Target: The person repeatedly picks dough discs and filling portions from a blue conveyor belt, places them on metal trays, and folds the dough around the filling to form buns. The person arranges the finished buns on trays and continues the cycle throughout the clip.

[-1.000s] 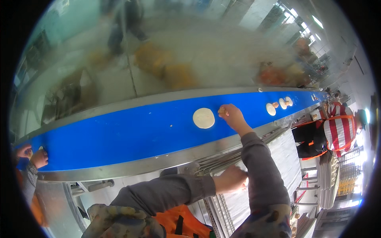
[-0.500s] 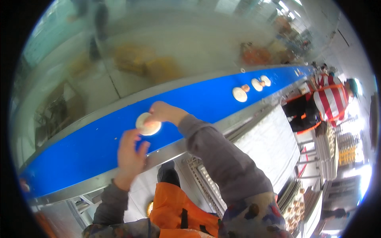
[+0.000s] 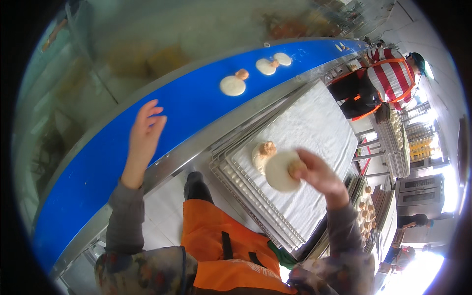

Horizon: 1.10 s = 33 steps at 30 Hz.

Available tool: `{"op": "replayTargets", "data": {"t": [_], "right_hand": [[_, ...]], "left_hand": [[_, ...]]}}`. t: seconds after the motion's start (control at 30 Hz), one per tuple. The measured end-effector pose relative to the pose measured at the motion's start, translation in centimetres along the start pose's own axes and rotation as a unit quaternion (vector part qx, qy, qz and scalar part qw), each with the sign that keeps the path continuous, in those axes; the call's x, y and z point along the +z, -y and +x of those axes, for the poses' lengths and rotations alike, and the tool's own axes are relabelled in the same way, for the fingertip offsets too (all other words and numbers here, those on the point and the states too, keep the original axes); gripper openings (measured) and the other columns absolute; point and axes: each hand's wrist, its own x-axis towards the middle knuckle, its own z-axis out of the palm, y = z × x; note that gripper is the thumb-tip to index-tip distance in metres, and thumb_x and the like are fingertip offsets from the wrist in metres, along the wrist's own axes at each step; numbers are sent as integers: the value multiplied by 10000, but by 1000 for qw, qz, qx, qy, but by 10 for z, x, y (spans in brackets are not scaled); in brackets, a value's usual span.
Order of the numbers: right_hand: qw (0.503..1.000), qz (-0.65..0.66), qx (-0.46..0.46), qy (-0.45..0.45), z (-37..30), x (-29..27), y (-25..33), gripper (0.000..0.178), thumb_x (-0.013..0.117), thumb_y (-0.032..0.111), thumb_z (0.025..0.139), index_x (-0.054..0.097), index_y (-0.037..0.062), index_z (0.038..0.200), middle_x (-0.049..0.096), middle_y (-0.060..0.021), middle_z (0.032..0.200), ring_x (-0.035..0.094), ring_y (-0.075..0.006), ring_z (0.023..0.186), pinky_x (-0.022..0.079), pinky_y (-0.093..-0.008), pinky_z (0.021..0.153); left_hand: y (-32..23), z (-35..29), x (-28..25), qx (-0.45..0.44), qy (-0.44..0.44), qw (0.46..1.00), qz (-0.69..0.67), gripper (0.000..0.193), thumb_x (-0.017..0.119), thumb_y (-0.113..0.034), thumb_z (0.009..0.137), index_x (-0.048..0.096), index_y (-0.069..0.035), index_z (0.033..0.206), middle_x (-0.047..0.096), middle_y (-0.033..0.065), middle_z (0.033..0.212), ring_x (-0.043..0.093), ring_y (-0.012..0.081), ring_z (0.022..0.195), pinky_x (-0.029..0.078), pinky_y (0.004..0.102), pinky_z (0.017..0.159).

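Observation:
My right hand (image 3: 319,172) grips a flat round dough disc (image 3: 279,172) by its edge, a small brown lump pressed under the fingers. It is over a tray (image 3: 314,128) lined with white cloth. Just behind the held disc, partly covered by it, another dough piece topped with a brown lump (image 3: 268,147) lies on the cloth. My left hand (image 3: 144,135) is above the blue conveyor belt (image 3: 187,108), fingers apart and nothing in them. Farther along the belt lies a dough disc (image 3: 232,86) with a brown lump at its edge.
More dough discs (image 3: 266,67) ride farther up the belt. A metal rail (image 3: 172,160) edges its near side. Under the cloth-lined tray is a stack of wire-edged trays (image 3: 260,209). A person in a striped top (image 3: 388,76) stands beyond it, near racks of stacked trays (image 3: 393,142).
My right hand has carried the dough disc from the belt rightward over the cloth-lined tray. My left hand has moved away from the disc. The view has shifted, bringing the tray into sight.

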Motion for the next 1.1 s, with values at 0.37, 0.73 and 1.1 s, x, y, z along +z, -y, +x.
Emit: {"op": "replayTargets", "data": {"t": [0.37, 0.73, 1.1], "right_hand": [[849, -451, -168, -217, -4, 0, -57, 537, 852, 246, 774, 666, 42, 1235, 696, -115, 1183, 672, -318, 1032, 546, -424, 864], [779, -523, -334, -91, 322, 5, -1, 467, 690, 29, 868, 603, 77, 1324, 641, -151, 1310, 636, -372, 1134, 529, -420, 931], [792, -469, -391, -6, 333, 108, 24, 326, 815, 341, 814, 776, 134, 1063, 698, -169, 1155, 649, -341, 1055, 526, -454, 902]], "left_hand": [[28, 70, 84, 48, -13, 951, 305, 534, 763, -257, 886, 569, -50, 1338, 596, 209, 1300, 571, 403, 1166, 472, 479, 993], [22, 45, 46, 166, 14, 910, 380, 424, 715, -75, 846, 594, -80, 1252, 643, 90, 1082, 588, 305, 1008, 458, 434, 834], [29, -19, -31, 105, 29, 963, 248, 317, 691, -145, 899, 689, -56, 1203, 687, 107, 1164, 596, 321, 1095, 462, 446, 937]]}}
